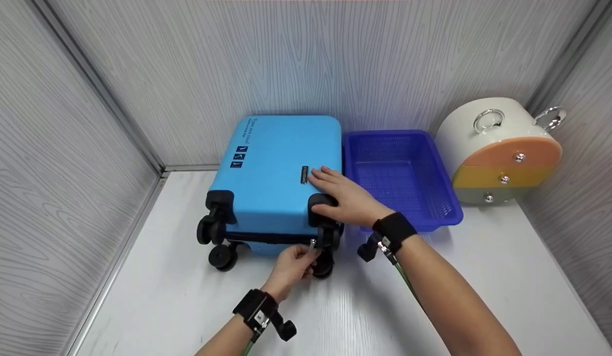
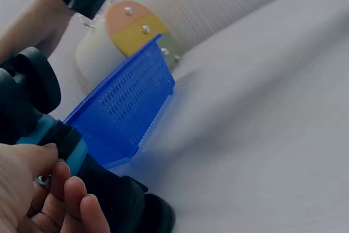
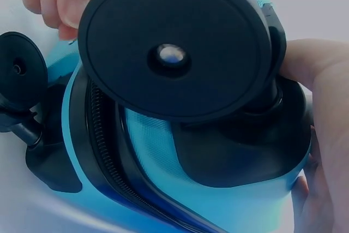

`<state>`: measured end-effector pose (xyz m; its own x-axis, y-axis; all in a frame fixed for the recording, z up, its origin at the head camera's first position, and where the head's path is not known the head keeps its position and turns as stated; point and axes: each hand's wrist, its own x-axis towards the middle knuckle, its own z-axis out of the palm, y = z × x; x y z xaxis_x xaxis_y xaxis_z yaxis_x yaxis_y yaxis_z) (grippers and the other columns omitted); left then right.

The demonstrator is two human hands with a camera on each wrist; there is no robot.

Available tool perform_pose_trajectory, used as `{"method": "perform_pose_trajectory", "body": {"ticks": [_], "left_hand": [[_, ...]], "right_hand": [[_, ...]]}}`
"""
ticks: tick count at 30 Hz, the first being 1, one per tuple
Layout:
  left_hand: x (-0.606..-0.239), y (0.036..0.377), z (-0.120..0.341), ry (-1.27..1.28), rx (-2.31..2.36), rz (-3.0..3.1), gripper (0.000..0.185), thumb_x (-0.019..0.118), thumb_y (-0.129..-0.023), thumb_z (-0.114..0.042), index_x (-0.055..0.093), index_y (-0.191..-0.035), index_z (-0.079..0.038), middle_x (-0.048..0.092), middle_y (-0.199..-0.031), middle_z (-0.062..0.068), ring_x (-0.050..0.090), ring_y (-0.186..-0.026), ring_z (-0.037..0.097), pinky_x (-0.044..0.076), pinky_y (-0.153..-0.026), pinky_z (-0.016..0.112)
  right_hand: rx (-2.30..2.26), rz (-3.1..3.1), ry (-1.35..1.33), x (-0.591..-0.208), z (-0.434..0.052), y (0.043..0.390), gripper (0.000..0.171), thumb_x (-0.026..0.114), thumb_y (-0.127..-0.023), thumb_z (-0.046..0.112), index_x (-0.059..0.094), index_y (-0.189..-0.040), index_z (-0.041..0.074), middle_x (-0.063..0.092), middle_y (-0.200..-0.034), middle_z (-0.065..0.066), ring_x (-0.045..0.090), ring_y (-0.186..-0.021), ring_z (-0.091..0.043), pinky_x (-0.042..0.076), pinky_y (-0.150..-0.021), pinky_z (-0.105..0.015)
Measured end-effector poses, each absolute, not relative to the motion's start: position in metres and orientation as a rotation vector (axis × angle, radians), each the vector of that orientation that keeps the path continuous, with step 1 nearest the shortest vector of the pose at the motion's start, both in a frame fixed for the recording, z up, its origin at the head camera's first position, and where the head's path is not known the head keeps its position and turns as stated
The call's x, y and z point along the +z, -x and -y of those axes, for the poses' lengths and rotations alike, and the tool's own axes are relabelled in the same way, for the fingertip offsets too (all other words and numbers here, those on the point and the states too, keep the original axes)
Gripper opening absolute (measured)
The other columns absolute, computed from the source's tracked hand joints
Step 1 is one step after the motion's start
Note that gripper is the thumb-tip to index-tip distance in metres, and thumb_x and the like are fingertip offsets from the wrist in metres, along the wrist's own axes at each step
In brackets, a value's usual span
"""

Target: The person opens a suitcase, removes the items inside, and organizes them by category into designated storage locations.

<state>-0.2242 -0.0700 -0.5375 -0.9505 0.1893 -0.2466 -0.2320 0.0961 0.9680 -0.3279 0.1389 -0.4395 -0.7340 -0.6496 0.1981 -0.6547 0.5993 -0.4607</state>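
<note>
A bright blue hard suitcase (image 1: pixel 276 163) lies flat on the white table (image 1: pixel 434 296), its black wheels facing me. My left hand (image 1: pixel 306 252) pinches the small silver zipper pull (image 1: pixel 312 244) at the front edge, next to the right-hand wheels. My right hand (image 1: pixel 338 190) rests on the lid with straight fingers, its palm over the black wheel housing (image 1: pixel 320 201). The right wrist view is filled by one black wheel (image 3: pixel 174 47), with the dark zipper track (image 3: pixel 109 156) below it. In the left wrist view, my left hand's fingers (image 2: pixel 49 189) curl beside a wheel.
A blue plastic basket (image 1: pixel 434 207) stands directly right of the suitcase and holds nothing I can see. A white drum-shaped box (image 1: pixel 503 153) with orange, yellow and grey drawer fronts sits in the back right corner. Grey panelled walls enclose three sides.
</note>
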Motion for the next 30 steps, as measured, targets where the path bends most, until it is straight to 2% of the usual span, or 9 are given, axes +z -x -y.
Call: {"method": "perform_pose_trajectory", "body": {"ticks": [4, 7, 13, 16, 21, 30], "left_hand": [[-0.537, 0.225, 0.075, -0.075, 1.775, -2.294, 0.032, 0.060, -0.105, -0.034, 0.073, -0.105, -0.005, 0.067, -0.086, 0.009, 0.060, -0.069, 0.019, 0.049, -0.060, 0.029], [-0.536, 0.225, 0.078, -0.233, 1.442, -2.618, 0.037, 0.052, -0.108, -0.039, 0.072, -0.094, -0.012, 0.063, -0.076, 0.004, 0.055, -0.063, 0.018, 0.042, -0.055, 0.029], [-0.533, 0.225, 0.080, -0.543, 0.791, -3.139, 0.040, 0.047, -0.110, -0.034, 0.064, -0.078, -0.018, 0.059, -0.074, -0.004, 0.061, -0.066, 0.018, 0.049, -0.055, 0.037], [-0.532, 0.225, 0.083, -0.608, 0.743, -3.220, 0.035, 0.051, -0.108, -0.029, 0.067, -0.080, -0.017, 0.060, -0.078, -0.004, 0.062, -0.068, 0.016, 0.051, -0.057, 0.037], [-0.531, 0.223, 0.091, -0.613, 0.804, -3.229, 0.022, 0.057, -0.106, -0.024, 0.075, -0.097, -0.016, 0.064, -0.086, -0.006, 0.063, -0.074, 0.012, 0.054, -0.063, 0.033], [-0.541, 0.215, 0.134, -0.424, 0.880, -3.248, 0.023, 0.061, -0.105, -0.028, 0.077, -0.098, -0.013, 0.067, -0.085, -0.005, 0.059, -0.068, 0.010, 0.048, -0.058, 0.029]], "right_hand": [[0.829, 2.778, -1.165, -0.439, -0.139, 0.327, 0.074, 0.059, -0.102, 0.048, 0.031, -0.162, 0.015, 0.023, -0.168, -0.003, 0.010, -0.156, -0.022, 0.017, -0.124, -0.047], [0.829, 2.772, -1.166, -0.439, -0.139, 0.327, 0.075, 0.061, -0.102, 0.047, 0.031, -0.162, 0.015, 0.023, -0.168, -0.003, 0.011, -0.156, -0.022, 0.017, -0.124, -0.047], [0.815, 2.777, -1.161, -0.439, -0.139, 0.329, 0.075, 0.061, -0.101, 0.048, 0.031, -0.162, 0.016, 0.023, -0.168, -0.003, 0.011, -0.156, -0.022, 0.017, -0.124, -0.046], [0.800, 2.781, -1.159, -0.439, -0.139, 0.329, 0.075, 0.061, -0.102, 0.048, 0.030, -0.162, 0.016, 0.024, -0.168, -0.003, 0.011, -0.156, -0.022, 0.017, -0.124, -0.045], [0.773, 2.796, -1.161, -0.439, -0.138, 0.329, 0.075, 0.060, -0.102, 0.049, 0.030, -0.162, 0.016, 0.023, -0.168, -0.003, 0.011, -0.156, -0.021, 0.017, -0.124, -0.044], [0.777, 2.797, -1.162, -0.438, -0.138, 0.329, 0.074, 0.059, -0.102, 0.049, 0.029, -0.162, 0.016, 0.023, -0.168, -0.003, 0.010, -0.156, -0.021, 0.017, -0.124, -0.047]]}}
